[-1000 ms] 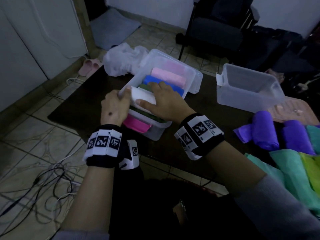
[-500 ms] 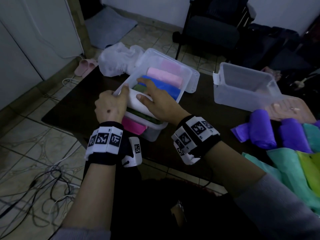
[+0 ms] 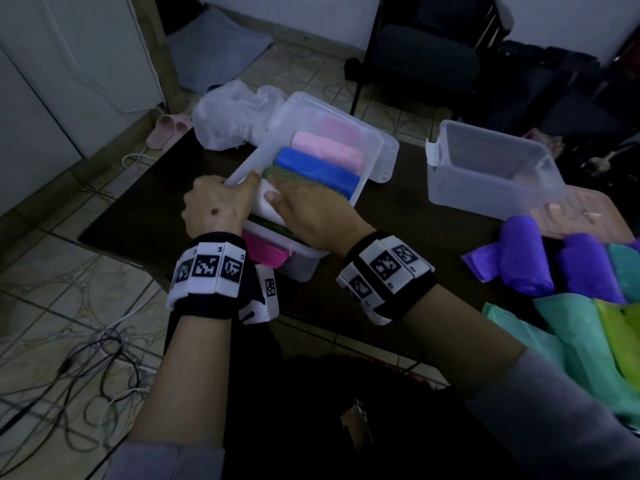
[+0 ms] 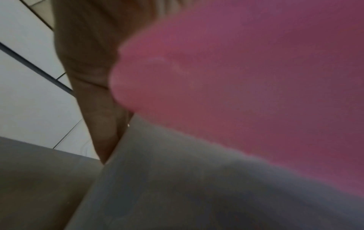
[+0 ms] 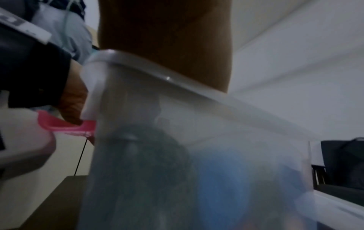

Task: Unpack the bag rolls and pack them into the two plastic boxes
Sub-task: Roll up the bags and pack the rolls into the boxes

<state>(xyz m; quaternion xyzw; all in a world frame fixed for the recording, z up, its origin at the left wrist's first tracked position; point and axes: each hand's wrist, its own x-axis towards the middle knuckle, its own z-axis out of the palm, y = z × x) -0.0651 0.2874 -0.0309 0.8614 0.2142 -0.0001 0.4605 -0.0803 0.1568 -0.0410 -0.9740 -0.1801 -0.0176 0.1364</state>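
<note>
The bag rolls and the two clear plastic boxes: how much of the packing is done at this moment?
Done: the near clear plastic box already holds pale pink, blue, green and magenta rolls. In hand: the right hand presses a white roll into it while the left hand grips its rim. Left: the second clear plastic box looks empty, and purple rolls plus teal and yellow-green bags wait on the table.

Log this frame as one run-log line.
stage: packing near box | left hand: grips box rim | right hand: presses white roll in | far box: empty | purple rolls: on table
</note>
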